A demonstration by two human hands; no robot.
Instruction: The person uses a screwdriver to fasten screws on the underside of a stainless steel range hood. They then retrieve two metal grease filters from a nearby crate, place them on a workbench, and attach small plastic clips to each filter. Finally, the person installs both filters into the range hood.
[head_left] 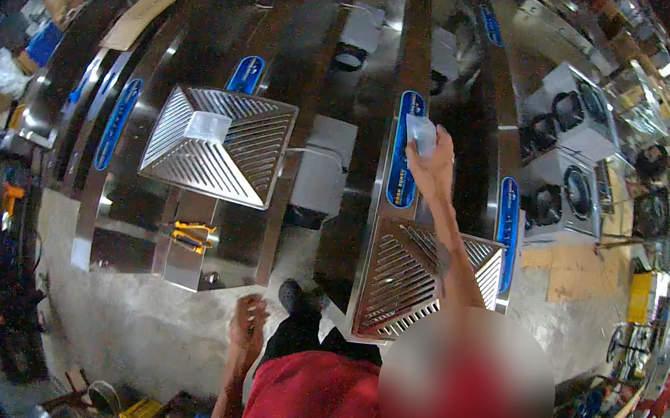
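My right hand reaches forward and pinches a small pale translucent packet. It holds the packet over a long blue label on a shiny metal body, covering part of the label. Under my right forearm lies a slotted metal filter panel. My left hand hangs low near my legs, its fingers loosely curled and apart, with nothing visible in them. A second slotted metal filter panel with a pale square middle sits on the metal unit to the left.
Orange-handled pliers lie on the left unit's near end. Grey boxes with black round openings stand at the right, beside flattened cardboard. A long cardboard piece rests at the far left. Crowded shelves and tools line both sides.
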